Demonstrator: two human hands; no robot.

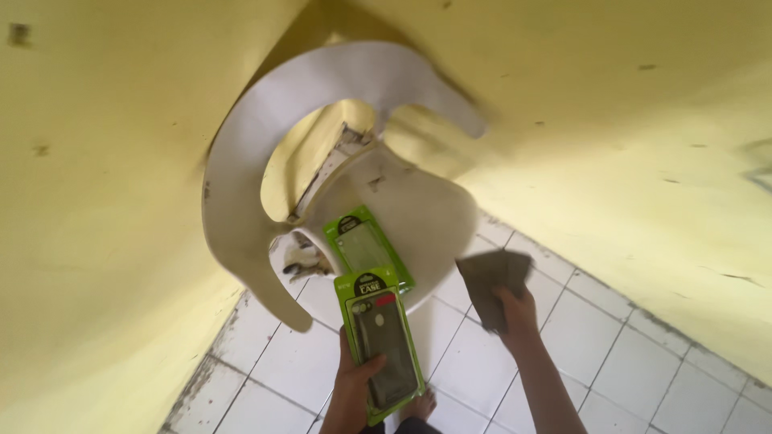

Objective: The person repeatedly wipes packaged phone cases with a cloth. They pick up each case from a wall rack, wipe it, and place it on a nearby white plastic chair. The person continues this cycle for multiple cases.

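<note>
Looking down from my head camera, I see my left hand [354,386] wrapped around the lower edge of a green phone-case package [379,341], my thumb lying across its clear front so the dark case inside shows through the plastic. The package stands nearly upright in my grip, tilted a little to the right, and its top edge overlaps the front lip of a white plastic chair [241,161]. My right hand [515,309] is raised out to the side, fingers closed on a dark flat piece [490,281], which looks like cloth or thin card; it is blurred, so I cannot tell which. That piece hangs in the air just right of the chair seat, apart from it. On the seat lies a second green package [366,245], flat and angled, just above the one I hold and partly covered by it at the lower corner. The chair stands in a corner between two yellow walls [96,201], its curved back and armrest towards me and to the left. Under the left armrest I see a small white and dark thing [301,259] on the floor, too blurred to name. The floor [627,345] is white tile with dark grout lines, and near the bottom edge a bare foot [420,404] shows between my forearms.
</note>
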